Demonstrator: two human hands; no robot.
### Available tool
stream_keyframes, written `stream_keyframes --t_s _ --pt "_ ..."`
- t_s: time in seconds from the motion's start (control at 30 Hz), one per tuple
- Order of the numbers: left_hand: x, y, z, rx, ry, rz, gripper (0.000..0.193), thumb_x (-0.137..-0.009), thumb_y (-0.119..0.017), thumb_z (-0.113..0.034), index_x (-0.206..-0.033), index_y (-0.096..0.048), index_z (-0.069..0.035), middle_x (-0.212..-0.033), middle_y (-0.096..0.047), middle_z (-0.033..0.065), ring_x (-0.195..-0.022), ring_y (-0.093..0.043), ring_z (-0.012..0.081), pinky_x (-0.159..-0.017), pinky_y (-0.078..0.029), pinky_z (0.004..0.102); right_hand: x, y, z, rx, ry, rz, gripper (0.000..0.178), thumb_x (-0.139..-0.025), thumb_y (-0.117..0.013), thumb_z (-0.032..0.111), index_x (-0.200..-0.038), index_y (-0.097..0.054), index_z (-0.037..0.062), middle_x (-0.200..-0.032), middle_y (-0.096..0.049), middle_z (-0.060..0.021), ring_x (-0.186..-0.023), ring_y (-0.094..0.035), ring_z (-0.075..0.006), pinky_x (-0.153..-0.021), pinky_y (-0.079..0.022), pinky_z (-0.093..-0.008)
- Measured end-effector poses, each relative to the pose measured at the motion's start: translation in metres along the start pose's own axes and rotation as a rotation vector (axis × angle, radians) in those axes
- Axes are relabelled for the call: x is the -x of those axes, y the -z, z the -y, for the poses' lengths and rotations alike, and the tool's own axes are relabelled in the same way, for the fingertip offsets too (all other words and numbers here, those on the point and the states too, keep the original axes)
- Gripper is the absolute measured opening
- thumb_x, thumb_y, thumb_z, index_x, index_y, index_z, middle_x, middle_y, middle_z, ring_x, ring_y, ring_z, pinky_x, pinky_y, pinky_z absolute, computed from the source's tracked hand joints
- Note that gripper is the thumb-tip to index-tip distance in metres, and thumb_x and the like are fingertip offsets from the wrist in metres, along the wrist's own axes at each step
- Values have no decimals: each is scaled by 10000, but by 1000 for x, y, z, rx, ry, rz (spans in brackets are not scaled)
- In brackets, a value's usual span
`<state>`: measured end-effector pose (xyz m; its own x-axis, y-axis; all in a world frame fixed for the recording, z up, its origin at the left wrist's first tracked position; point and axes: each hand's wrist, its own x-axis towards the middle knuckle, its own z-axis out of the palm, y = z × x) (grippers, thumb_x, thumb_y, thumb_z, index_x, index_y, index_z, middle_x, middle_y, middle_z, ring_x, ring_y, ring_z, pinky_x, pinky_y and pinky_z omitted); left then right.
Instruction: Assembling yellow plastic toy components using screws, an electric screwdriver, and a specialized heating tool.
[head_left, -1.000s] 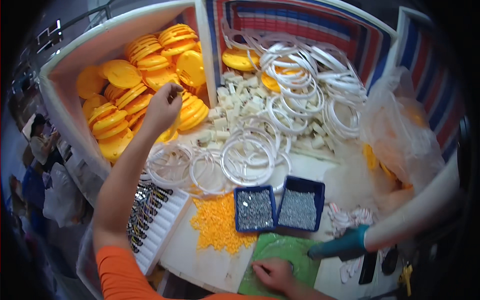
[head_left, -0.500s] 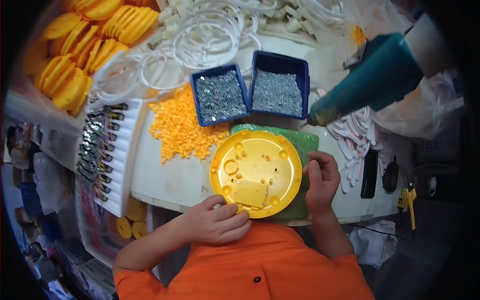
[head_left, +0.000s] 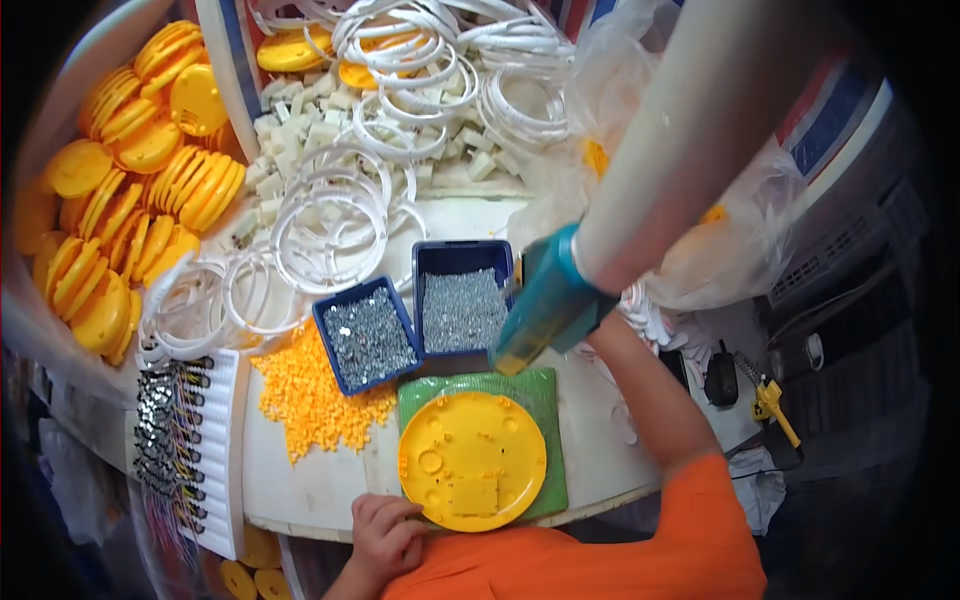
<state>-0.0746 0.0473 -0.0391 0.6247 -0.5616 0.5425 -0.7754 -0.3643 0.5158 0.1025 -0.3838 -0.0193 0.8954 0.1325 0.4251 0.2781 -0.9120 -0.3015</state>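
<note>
A round yellow plastic cover, its inside facing up, lies on a green pad at the table's front edge. Posts, round recesses and a rectangular raised panel show on it. My left hand has its fingers curled at the cover's lower left rim; its thumb is hidden. From the right, my right forearm reaches forward to a large teal-ended tool on a thick grey shaft. That tool covers my right hand, so its fingers and any hold on the tool are hidden.
Two blue trays hold small silvery metal parts. Small orange-yellow pieces lie heaped left of them. White rings and yellow discs pile up behind and far left. A white ribbed tray holds wired parts. A yellow-handled tool stands right.
My right hand has gone from beside the cover forward to behind the teal-ended tool. The whole view has shifted, and the tool now appears farther left. My left hand stays at the cover's rim.
</note>
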Motion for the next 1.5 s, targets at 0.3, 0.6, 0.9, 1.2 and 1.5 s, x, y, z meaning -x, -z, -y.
stream_keyframes --t_s 0.3,0.6,0.9,1.2,1.5 --pt "27 3 6 36 174 -104 236 -809 -733 -104 -1031 -654 -89 -1164 -656 98 -1080 -627 296 -902 -493 428 -193 -105 -60 148 19 79 440 -935 -546 130 -1348 -571 -19 -1379 -573 -241 -1299 -517 -397 -1115 -398 -450" --pt "22 -12 8 106 113 -224 104 -973 -611 -150 -1035 -613 -67 -1202 -609 108 -1138 -574 328 -964 -445 454 -245 -118 -125 378 129 46 299 -874 -611 90 -1151 -684 5 -1040 -664 -225 -989 -636 -406 -862 -503 -485" --pt "15 -18 11 137 73 -211 102 -975 -608 -158 -1027 -605 -71 -1195 -608 109 -1131 -577 329 -947 -449 459 -225 -88 -94 783 357 -55 268 -792 -676 79 -1054 -717 44 -1132 -647 -170 -1068 -611 -372 -920 -508 -461" --pt "20 -10 5 143 73 -166 102 -949 -657 -154 -1019 -628 -86 -1188 -634 88 -1104 -618 290 -909 -478 420 -213 -91 -119 498 258 -82 166 -851 -631 55 -1012 -673 70 -867 -659 -207 -908 -633 -423 -754 -497 -526" --pt "8 8 8 53 171 -87 205 -768 -742 -81 -955 -666 -115 -1105 -675 69 -993 -642 279 -850 -491 407 -97 48 46 -217 -97 -166 210 -930 -715 118 -1102 -697 -1 -938 -723 -99 -888 -673 -192 -821 -527 -316"
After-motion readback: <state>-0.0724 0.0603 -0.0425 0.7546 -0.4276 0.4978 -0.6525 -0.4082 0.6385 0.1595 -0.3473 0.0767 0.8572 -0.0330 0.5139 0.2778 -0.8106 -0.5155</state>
